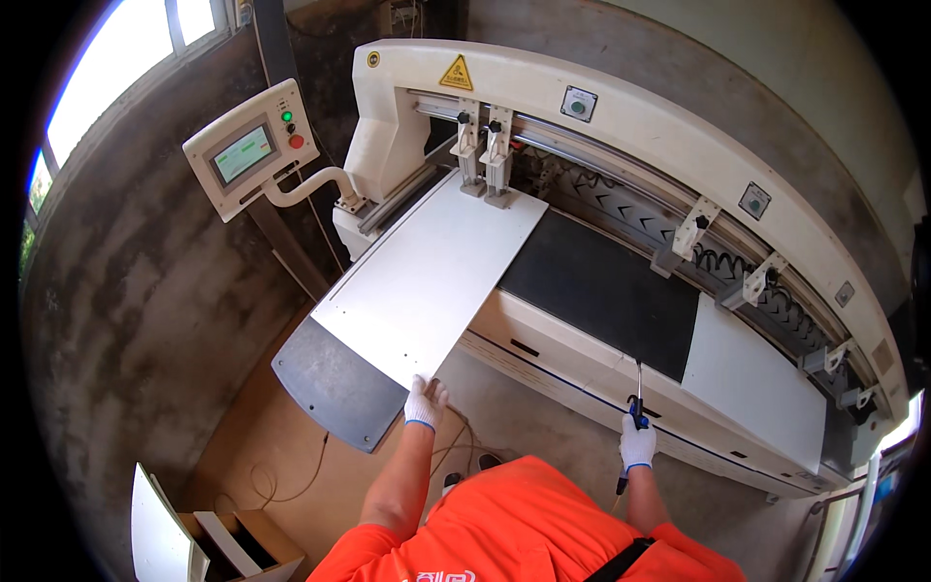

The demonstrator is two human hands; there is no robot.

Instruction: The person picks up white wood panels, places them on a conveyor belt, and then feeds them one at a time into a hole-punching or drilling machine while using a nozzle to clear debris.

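Both of my hands wear white knit gloves with blue cuffs. My left hand is closed at the near corner of a long white panel, which lies on the left part of a machine's bed. A few small holes show near the panel's front end. Its far end sits beneath two metal clamps. My right hand is wrapped round an air blow gun, blue and black with a thin metal nozzle. The nozzle points up toward the front edge of the black work surface.
A second white panel lies on the bed's right part. Along the back runs a cream machine beam with more clamps. At left stand a control screen and a grey rounded side table. Boards lean in a carton at lower left.
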